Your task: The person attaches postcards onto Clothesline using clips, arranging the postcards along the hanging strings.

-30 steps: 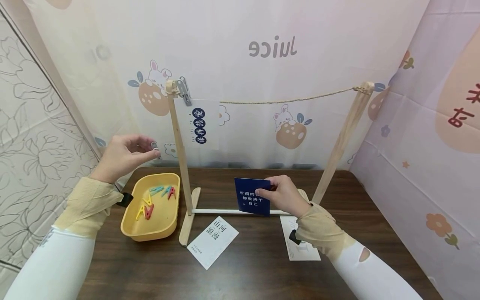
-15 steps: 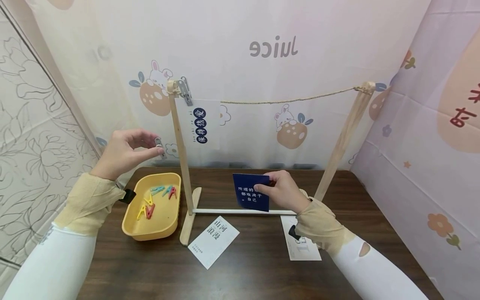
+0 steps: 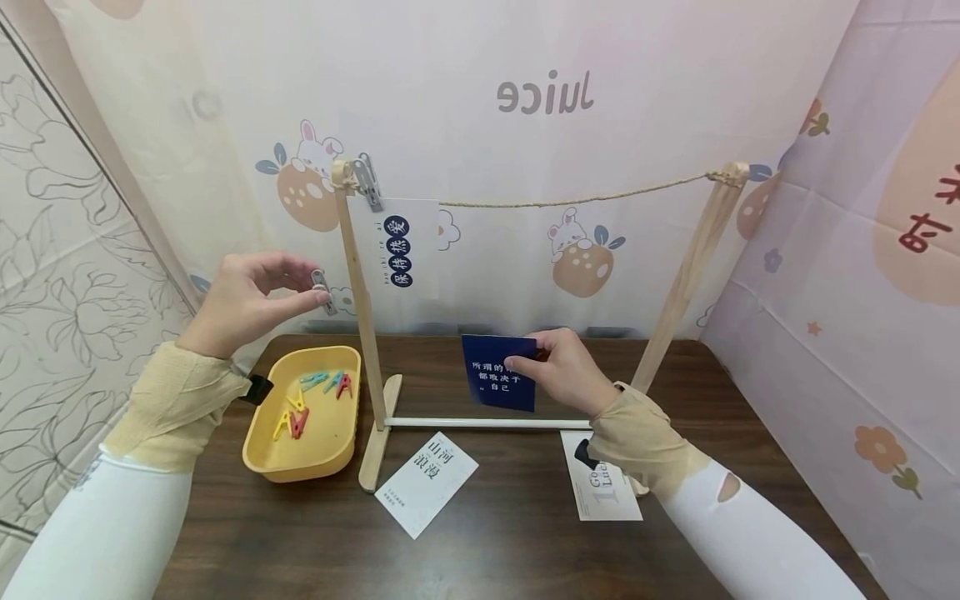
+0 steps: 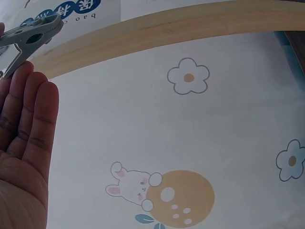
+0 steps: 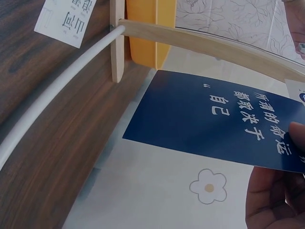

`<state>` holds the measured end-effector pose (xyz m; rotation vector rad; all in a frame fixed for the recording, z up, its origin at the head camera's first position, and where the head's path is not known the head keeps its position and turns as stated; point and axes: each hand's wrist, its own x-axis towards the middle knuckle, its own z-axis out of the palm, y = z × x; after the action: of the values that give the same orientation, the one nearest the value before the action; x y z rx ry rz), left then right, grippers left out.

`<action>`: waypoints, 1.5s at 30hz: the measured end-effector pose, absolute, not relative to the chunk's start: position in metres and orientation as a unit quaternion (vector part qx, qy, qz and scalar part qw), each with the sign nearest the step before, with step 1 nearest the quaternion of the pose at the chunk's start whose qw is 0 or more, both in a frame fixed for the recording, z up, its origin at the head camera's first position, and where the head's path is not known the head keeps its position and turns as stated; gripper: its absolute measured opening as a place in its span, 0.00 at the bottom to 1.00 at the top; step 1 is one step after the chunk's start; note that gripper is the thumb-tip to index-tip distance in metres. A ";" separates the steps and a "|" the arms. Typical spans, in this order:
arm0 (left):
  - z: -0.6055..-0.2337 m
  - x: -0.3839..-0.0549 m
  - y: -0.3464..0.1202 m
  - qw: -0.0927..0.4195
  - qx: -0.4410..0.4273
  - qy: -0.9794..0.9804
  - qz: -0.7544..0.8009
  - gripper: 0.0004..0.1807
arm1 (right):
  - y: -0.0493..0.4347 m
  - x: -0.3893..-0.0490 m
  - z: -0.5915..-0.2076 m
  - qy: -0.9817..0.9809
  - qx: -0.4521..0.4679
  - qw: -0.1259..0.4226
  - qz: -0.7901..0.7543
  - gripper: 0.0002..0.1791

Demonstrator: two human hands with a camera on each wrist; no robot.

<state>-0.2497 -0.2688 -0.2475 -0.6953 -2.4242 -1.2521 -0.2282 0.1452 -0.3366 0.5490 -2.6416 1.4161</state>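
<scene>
Between thumb and fingers my left hand (image 3: 255, 300) pinches a grey clothespin (image 3: 324, 292), just left of the stand's left post (image 3: 363, 321). The same clothespin (image 4: 35, 36) shows at the upper left of the left wrist view. My right hand (image 3: 566, 371) grips a dark blue card (image 3: 498, 372) with white writing by its right edge, above the white crossbar (image 3: 450, 423). A white card (image 3: 416, 250) with blue circles hangs from the twine (image 3: 570, 203), held at its upper left by another grey clothespin (image 3: 369, 183).
A yellow basin (image 3: 300, 467) with several coloured clothespins (image 3: 297, 422) stands left of the frame. Two white cards lie on the dark table (image 3: 495, 550): one card (image 3: 427, 483) near the left foot, the other card (image 3: 600, 487) under my right wrist. The right post (image 3: 686, 283) leans outward.
My right hand has lifted the blue card slightly and shifted it left. My left hand has moved a little up and right with the clothespin, which is now more visible.
</scene>
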 end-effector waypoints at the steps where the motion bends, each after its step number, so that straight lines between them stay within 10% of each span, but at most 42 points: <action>1: -0.247 -0.249 -0.268 0.164 -0.246 -0.848 -0.440 0.15 | 0.145 -0.229 -0.336 -0.865 0.180 0.047 0.466 0.06; 45: -0.201 -0.242 -0.221 0.218 -0.324 -0.833 -0.393 0.13 | 0.136 -0.240 -0.294 -0.850 0.196 0.045 0.488 0.09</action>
<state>-0.2423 -0.2208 -0.2009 -0.8963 -2.3050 -1.0889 -0.2395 0.1364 -0.2939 0.5976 -2.5959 1.4896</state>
